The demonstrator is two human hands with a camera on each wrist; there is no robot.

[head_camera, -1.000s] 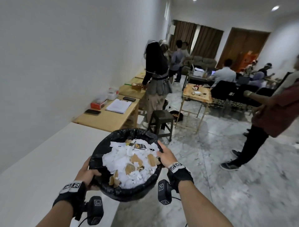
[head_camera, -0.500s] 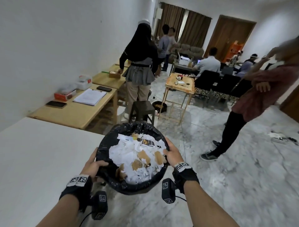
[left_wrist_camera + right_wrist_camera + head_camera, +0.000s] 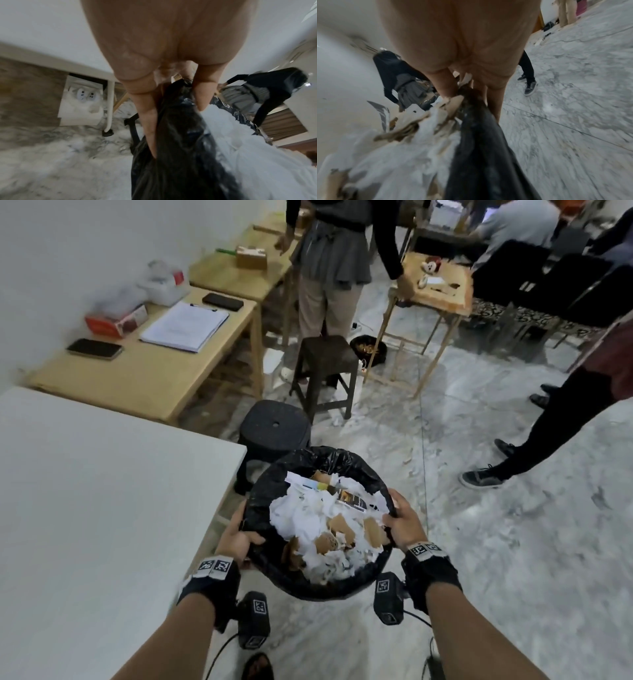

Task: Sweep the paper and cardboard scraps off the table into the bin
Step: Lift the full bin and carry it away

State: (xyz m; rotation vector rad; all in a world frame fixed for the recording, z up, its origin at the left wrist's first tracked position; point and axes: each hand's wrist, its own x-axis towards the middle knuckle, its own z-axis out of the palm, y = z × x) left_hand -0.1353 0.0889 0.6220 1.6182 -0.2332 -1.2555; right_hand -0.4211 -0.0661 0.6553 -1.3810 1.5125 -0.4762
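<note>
I hold a round bin (image 3: 274, 491) lined with a black bag in both hands, in the air beside the white table (image 3: 102, 508). White paper scraps (image 3: 301, 515) and brown cardboard scraps (image 3: 337, 523) fill it to the top. My left hand (image 3: 236, 537) grips the left rim, thumb over the edge; in the left wrist view its fingers (image 3: 147, 121) clamp the black liner (image 3: 180, 148). My right hand (image 3: 402, 523) grips the right rim, and the right wrist view shows the bag (image 3: 481, 148) pinched beside cardboard scraps (image 3: 452, 105).
A black stool (image 3: 274, 428) stands just beyond the bin, a brown stool (image 3: 325, 361) farther off. Wooden tables (image 3: 137, 364) carry phones, papers and boxes. A person in black trousers (image 3: 548, 433) stands at the right, another (image 3: 332, 268) ahead. Marble floor (image 3: 496, 542) lies to the right.
My view has tilted down and the bin has come lower and closer beside the table's corner. Both hands keep their grip on the rim. The black stool has come into view.
</note>
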